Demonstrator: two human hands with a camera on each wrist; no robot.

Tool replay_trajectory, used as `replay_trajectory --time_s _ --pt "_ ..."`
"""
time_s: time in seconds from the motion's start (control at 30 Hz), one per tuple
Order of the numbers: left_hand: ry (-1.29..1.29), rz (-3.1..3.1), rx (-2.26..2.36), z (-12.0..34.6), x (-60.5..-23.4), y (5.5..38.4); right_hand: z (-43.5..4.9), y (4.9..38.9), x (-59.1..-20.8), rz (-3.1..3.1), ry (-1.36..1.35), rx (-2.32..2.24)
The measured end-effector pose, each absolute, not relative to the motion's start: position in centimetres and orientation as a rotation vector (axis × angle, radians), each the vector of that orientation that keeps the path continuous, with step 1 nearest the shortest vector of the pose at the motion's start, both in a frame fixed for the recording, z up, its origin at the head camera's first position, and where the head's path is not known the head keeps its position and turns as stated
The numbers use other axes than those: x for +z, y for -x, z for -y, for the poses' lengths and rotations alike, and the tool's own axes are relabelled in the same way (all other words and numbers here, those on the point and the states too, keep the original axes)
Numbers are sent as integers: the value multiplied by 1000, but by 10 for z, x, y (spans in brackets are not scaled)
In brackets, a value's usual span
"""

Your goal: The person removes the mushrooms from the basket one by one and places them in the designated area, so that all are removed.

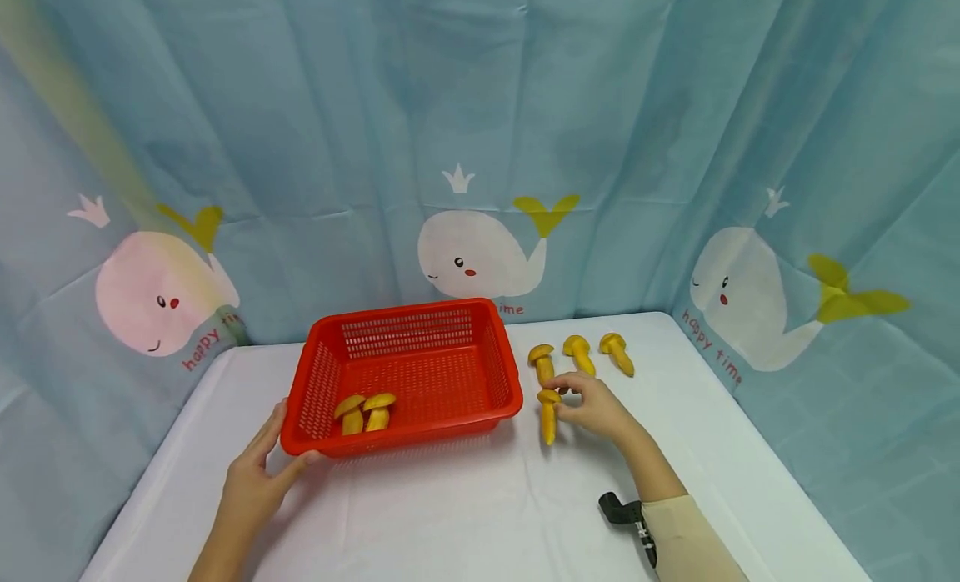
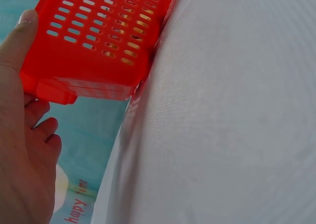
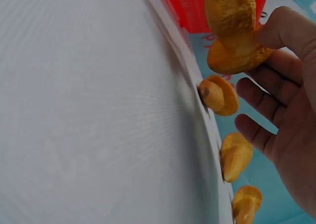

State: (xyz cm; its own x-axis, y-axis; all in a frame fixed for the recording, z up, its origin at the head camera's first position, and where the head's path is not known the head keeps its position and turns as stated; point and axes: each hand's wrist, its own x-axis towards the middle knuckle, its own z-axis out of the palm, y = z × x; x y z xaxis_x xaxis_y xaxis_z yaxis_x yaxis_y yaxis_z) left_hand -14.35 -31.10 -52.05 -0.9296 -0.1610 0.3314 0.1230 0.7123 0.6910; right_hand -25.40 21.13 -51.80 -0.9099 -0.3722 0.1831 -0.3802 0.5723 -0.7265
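My right hand pinches a yellow-brown mushroom between thumb and fingers, to the right of the red plastic basket. In the right wrist view, this mushroom is held above the white surface, its cap towards the fingers; the remaining fingers are loosely bent. My left hand holds the basket's near left corner, the thumb on the front side and the fingers along the left side. Inside the basket, two mushrooms lean side by side near that corner.
Three more mushrooms lie on the white table beyond my right hand. A light blue curtain printed with whales encloses the table's back and sides. A black strap piece juts from the right sleeve.
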Motion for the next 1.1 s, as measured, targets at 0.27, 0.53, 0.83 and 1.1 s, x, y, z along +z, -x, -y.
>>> replay_trajectory --time_s 0.27,0.53,0.83,1.1 --pt "-116 2627 -1035 315 -521 140 -209 254 -523 2832 -633 1331" --pt "-91 2610 -1032 314 -521 143 -212 256 -527 2837 -620 1397" --pt "-93 2613 -1015 313 -520 143 -219 253 -522 2913 -548 1377" --pt "-95 2613 -1042 312 -519 144 -229 255 -520 2952 -492 1354"
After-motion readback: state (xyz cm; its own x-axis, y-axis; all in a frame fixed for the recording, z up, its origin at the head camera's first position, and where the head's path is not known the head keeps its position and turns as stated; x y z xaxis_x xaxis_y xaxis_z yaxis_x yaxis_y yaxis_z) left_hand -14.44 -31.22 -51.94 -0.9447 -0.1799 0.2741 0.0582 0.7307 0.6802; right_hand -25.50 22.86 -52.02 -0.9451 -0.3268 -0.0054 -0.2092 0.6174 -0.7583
